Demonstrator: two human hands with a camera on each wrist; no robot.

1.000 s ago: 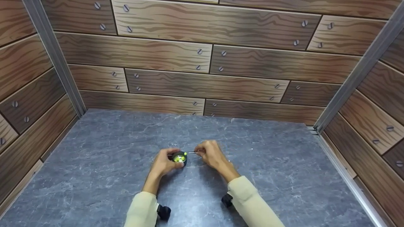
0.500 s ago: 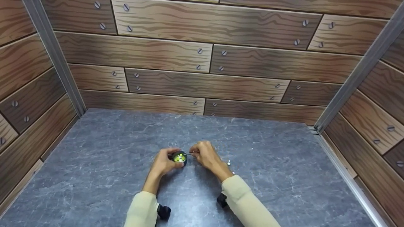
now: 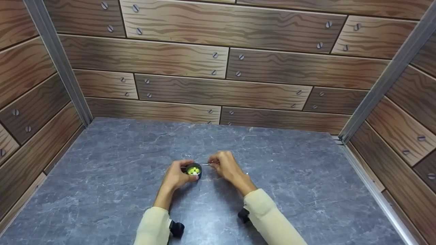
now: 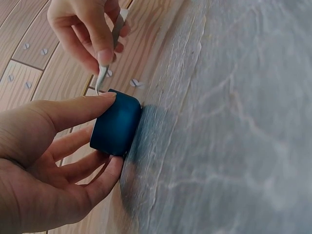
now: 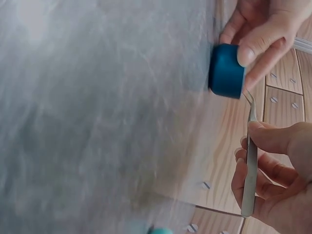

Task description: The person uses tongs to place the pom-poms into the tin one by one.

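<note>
In the head view my left hand (image 3: 176, 177) holds a small round dark-blue cup (image 4: 117, 126) between thumb and fingers, its base at the tabletop. Yellow-green and white beads (image 3: 194, 170) lie inside it. My right hand (image 3: 226, 166) pinches metal tweezers (image 5: 250, 168) with bent tips. Those tips are close to the cup's rim on its right side, and no bead shows between them. From the left wrist view, the cup's wall hides its contents, and part of the tweezers is behind the right thumb.
A small white bead (image 3: 247, 174) lies on the grey marbled tabletop (image 3: 299, 177) beside the right wrist. A teal object (image 5: 161, 230) peeks in at the right wrist view's bottom edge. Wood-patterned walls (image 3: 177, 61) enclose the table at the back and sides.
The tweezers carried a yellow-green bead to the cup's rim, then dipped over the cup. Now they are drawn back slightly right without it. My left hand and the cup have stayed put.
</note>
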